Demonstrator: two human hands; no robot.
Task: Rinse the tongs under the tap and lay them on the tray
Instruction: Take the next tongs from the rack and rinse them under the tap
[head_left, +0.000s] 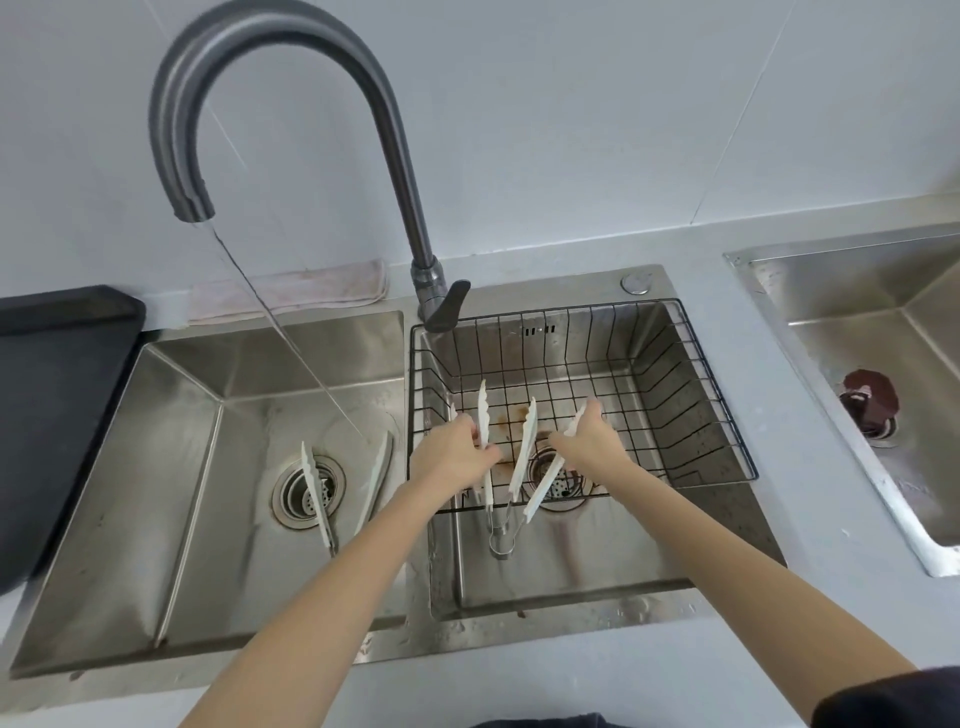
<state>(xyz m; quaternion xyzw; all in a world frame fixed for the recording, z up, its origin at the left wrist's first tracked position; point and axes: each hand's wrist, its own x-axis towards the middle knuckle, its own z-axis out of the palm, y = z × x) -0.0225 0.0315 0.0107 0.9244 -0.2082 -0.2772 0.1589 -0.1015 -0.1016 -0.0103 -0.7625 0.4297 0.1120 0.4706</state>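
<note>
Taking the tap (291, 104) as the landmark: its spout curves out to the left and a thin stream of water (291, 343) falls slantwise into the left sink basin (171, 467). There a pair of white-tipped tongs (337, 488) lies spread open around the drain, one arm just at the foot of the stream.

To the right of the tap's base, a black wire basket (691, 395) sits in the right basin. Both hands work inside it. The left hand (457, 452) grips the arm of one pair of tongs in the basket (485, 441), tips pointing up toward the back wall. The right hand (592, 431) holds another pair (540, 478) by one white arm, its metal hinge hanging toward the near edge.

The step in hand looks like picking up tongs for rinsing; neither held pair is under the water yet. The next move probably calls for carrying a pair leftward, past the tap's base, into the stream, then on to the dark tray (57, 415) on the tabletop at the far left of the tap.
</note>
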